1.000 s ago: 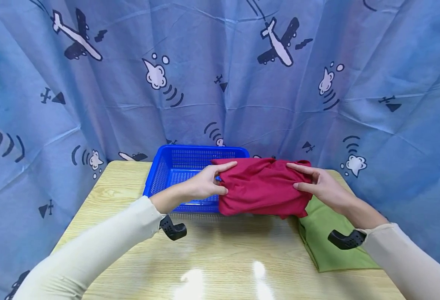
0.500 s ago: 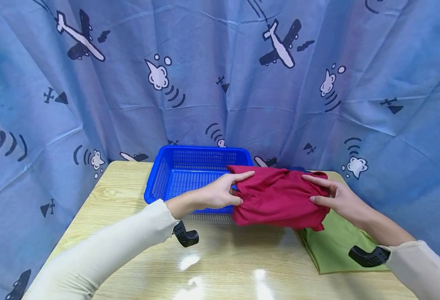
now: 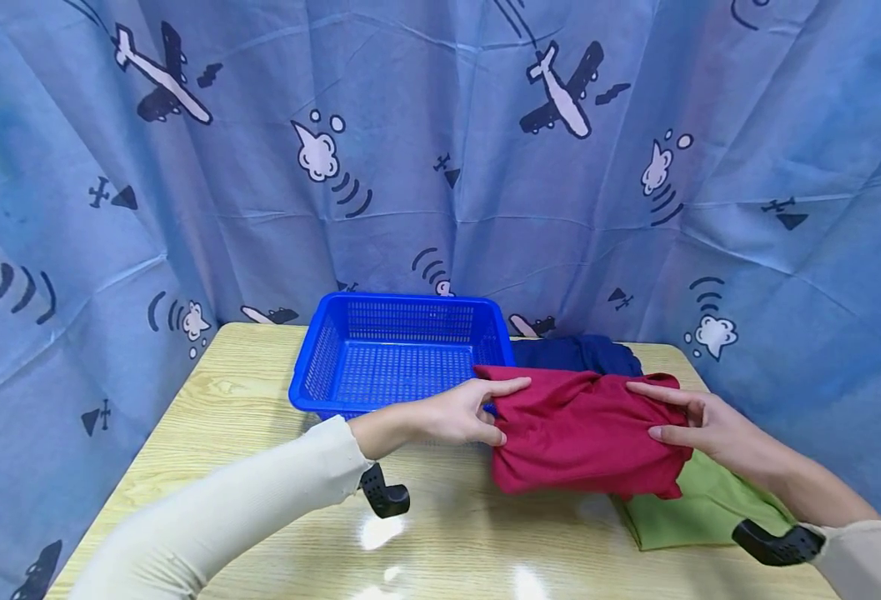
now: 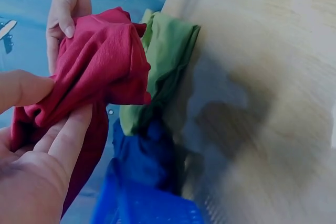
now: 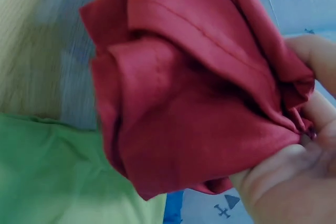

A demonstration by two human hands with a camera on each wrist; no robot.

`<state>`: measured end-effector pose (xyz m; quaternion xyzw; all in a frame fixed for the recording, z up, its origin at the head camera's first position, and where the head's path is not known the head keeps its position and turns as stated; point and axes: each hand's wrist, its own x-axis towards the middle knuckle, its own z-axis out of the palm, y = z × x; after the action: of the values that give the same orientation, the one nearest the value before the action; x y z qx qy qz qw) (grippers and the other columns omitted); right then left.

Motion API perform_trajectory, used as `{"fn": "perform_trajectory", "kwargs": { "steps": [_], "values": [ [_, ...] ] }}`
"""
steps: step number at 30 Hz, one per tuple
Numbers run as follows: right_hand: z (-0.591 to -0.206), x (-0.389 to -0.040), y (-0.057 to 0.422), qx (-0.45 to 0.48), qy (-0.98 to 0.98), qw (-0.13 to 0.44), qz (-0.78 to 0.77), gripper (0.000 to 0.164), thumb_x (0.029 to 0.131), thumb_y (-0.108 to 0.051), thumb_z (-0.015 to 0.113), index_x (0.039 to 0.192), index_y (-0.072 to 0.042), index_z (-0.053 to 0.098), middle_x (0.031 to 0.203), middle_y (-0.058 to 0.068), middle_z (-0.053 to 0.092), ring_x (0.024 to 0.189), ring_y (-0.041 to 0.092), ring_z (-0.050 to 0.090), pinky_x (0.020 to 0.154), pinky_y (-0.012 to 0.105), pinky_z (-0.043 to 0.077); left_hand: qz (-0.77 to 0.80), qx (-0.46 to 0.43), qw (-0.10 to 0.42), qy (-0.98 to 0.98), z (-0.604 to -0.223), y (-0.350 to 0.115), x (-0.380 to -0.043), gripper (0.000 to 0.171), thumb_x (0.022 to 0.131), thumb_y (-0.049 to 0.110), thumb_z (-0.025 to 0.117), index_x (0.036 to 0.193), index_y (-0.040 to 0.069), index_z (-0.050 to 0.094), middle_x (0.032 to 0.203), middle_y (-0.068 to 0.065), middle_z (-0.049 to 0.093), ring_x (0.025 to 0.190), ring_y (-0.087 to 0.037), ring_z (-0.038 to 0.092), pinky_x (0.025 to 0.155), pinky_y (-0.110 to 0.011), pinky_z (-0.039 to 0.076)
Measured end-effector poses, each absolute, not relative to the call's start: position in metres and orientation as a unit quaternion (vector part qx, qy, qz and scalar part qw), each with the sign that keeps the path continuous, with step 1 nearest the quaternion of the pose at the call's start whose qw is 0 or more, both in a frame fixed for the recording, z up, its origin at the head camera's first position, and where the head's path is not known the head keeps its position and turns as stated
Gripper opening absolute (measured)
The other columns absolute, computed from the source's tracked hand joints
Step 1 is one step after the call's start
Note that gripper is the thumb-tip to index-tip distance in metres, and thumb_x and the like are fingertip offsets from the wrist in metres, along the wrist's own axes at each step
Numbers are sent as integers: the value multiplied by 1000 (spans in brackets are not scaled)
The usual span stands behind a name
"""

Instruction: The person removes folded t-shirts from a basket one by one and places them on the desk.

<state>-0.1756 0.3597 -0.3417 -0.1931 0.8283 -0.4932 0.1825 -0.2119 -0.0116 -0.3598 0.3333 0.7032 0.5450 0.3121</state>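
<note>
A folded red cloth (image 3: 583,433) with stitched hems hangs above the table between both hands. My left hand (image 3: 463,412) pinches its left end, thumb on one face and fingers on the other, as the left wrist view shows. At the opposite end my right hand (image 3: 718,429) grips the red cloth (image 5: 194,93) between thumb and fingers. Below and to the right lies a folded green cloth (image 3: 680,508), partly hidden by the red one. Behind the red cloth, a dark blue cloth (image 3: 583,354) lies on the table.
A blue plastic basket (image 3: 402,297) with slotted walls stands at the back middle of the wooden table (image 3: 215,417), left of the red cloth. Behind the table hangs a blue curtain (image 3: 380,167) printed with planes.
Both hands have carried the red cloth right and toward the person, away from over the basket. More of the basket and the dark blue cloth now shows.
</note>
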Motion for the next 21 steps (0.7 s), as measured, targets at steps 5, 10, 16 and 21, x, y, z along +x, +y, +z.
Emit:
{"fn": "perform_trajectory", "kwargs": {
  "steps": [5, 10, 16, 21],
  "values": [
    [-350, -172, 371, -206, 800, 239, -511, 61, 103, -2, 51, 159, -16, 33, 117, -6, 72, 96, 10, 71, 79, 28, 57, 547, 340, 335, 688, -370, -6, -207, 86, 89, -13, 60, 162, 11, 22, 105, -1, 59, 70, -4, 54, 69, -16, 45],
    [-354, -172, 378, -219, 779, 281, -516, 60, 103, 0, 49, 159, -14, 33, 102, -4, 74, 83, 10, 71, 73, 28, 58, 541, 335, 346, 690, -381, 0, -200, 83, 88, -14, 61, 160, 9, 28, 103, 0, 65, 66, -5, 53, 64, -17, 43],
    [-364, -170, 376, -205, 765, 318, -521, 59, 102, -2, 52, 158, -16, 37, 89, -12, 66, 76, 4, 66, 68, 24, 55, 525, 325, 356, 702, -392, 1, -194, 79, 86, -13, 64, 157, 6, 36, 90, 3, 66, 63, -5, 53, 63, -16, 44],
    [-378, -167, 372, -188, 745, 337, -544, 60, 103, -2, 50, 159, -16, 34, 112, -12, 69, 86, 8, 69, 74, 26, 58, 515, 320, 370, 704, -403, -4, -193, 78, 85, -13, 63, 156, 4, 36, 69, 6, 55, 57, -5, 46, 59, -16, 42]
  ]
}}
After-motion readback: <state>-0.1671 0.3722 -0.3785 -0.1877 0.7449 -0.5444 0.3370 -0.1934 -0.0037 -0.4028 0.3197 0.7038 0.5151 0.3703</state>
